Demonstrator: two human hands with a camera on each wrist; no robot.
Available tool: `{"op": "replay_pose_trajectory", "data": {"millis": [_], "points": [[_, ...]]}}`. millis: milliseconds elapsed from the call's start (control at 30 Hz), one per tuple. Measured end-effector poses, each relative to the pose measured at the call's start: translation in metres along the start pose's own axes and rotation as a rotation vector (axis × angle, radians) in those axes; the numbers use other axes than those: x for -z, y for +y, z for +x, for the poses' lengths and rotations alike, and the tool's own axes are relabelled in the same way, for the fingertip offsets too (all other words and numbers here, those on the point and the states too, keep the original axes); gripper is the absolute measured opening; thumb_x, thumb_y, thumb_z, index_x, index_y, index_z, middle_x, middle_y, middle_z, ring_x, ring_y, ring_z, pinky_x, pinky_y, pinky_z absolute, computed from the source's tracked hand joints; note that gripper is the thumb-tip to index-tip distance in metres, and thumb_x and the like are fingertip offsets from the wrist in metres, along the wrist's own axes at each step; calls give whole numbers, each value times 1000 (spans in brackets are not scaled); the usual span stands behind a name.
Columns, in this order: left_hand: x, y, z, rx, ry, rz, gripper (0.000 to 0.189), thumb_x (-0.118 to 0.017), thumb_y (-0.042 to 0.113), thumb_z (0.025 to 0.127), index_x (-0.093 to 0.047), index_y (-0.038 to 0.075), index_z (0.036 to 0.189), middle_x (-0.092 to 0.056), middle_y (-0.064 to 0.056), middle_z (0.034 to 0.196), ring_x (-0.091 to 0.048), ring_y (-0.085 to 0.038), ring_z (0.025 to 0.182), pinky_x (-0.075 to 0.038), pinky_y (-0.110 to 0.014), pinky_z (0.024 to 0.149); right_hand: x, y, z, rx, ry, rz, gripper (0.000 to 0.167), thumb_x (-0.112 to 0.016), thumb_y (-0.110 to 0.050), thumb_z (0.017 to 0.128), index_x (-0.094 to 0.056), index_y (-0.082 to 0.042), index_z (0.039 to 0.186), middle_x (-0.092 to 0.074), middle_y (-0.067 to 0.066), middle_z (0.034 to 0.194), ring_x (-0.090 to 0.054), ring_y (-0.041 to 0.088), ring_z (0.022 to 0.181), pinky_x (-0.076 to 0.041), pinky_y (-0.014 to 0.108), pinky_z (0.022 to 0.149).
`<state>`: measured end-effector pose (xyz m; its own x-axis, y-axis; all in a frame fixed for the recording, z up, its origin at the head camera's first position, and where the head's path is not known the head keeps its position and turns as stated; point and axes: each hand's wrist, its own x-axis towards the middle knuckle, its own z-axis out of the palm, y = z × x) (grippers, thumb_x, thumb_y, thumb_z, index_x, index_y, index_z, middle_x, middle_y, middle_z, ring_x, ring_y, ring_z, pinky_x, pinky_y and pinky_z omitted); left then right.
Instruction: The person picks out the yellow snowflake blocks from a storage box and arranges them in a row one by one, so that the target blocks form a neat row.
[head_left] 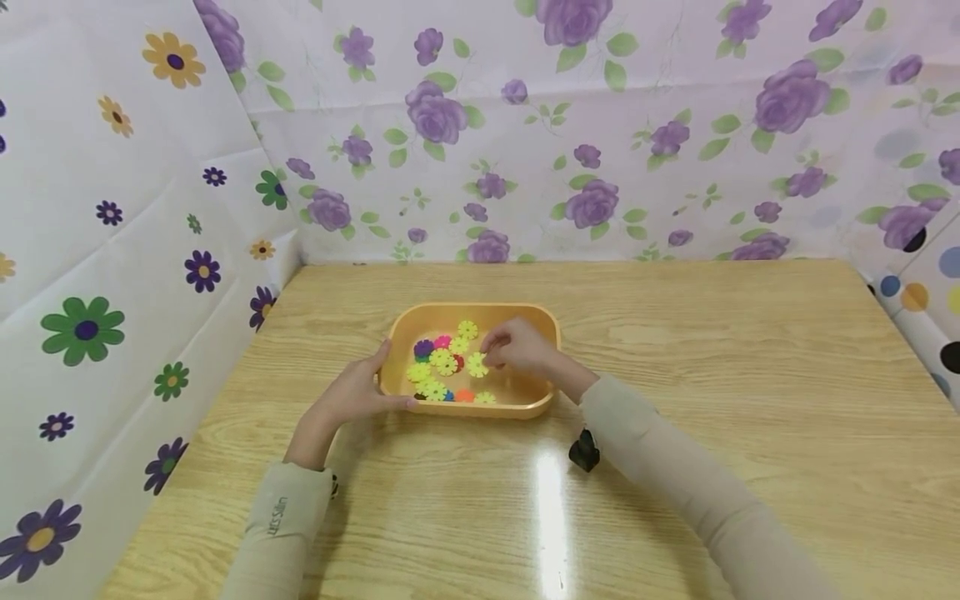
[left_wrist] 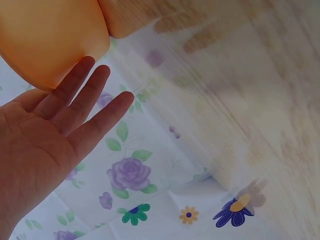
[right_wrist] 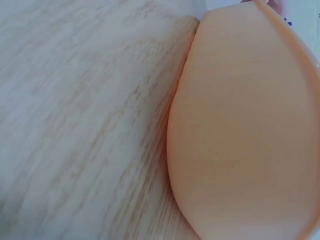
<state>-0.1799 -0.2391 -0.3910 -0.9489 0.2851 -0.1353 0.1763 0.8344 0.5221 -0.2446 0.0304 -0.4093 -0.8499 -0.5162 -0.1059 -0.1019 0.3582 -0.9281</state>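
Note:
An orange plastic basin (head_left: 517, 411) holds several flower-shaped snowflake discs, mostly yellow (head_left: 432, 390), with purple (head_left: 423, 348), pink (head_left: 442, 342) and orange (head_left: 464, 396) ones among them. At its left end, my left hand (head_left: 358, 392) spans the near corner, thumb along the front wall. Straight fingers (left_wrist: 82, 95) touch the basin's outer side in the left wrist view. My right hand (head_left: 521, 348) reaches in over the right side and pinches a yellow snowflake disc (head_left: 477, 365) at its fingertips. Only the basin's outer wall (right_wrist: 245, 125) fills the right wrist view, hiding the right fingers.
The basin stands on a wood-grain table (head_left: 675, 350). Flower-printed sheets hang behind (head_left: 525, 150) and to the left (head_left: 150, 250). A small black object (head_left: 584, 451) hangs at the right cuff. Light glares off the table in front of the basin.

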Motion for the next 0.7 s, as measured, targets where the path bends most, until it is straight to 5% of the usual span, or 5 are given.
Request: {"op": "replay_pose_trajectory", "data": {"millis": [267,400,700], "points": [[0,2,-1,3,8,-17,112,-76,48,68,-13,-7,142,-32,-30,137,-47,-29,111,-38,-45,93,14,0,-17,8,40,56,12,-65,-3,80,-64,3,90,-64,11,75,-59,29,70,-48,44,65],[-1,1,-3,-20,18,-30,111,-77,46,67,-14,-8,142,-32,-29,138,-46,-29,113,-37,-46,94,22,-6,-27,29,49,74,14,-65,-2,80,-64,5,92,-63,9,75,-57,25,67,-48,42,63],[-2,0,-2,-13,17,-43,112,-77,47,67,-13,-7,142,-31,-27,139,-44,-28,113,-37,-45,94,41,-7,-46,-4,88,90,15,-64,-4,82,-63,3,95,-63,8,78,-56,38,77,-48,43,65]]}}
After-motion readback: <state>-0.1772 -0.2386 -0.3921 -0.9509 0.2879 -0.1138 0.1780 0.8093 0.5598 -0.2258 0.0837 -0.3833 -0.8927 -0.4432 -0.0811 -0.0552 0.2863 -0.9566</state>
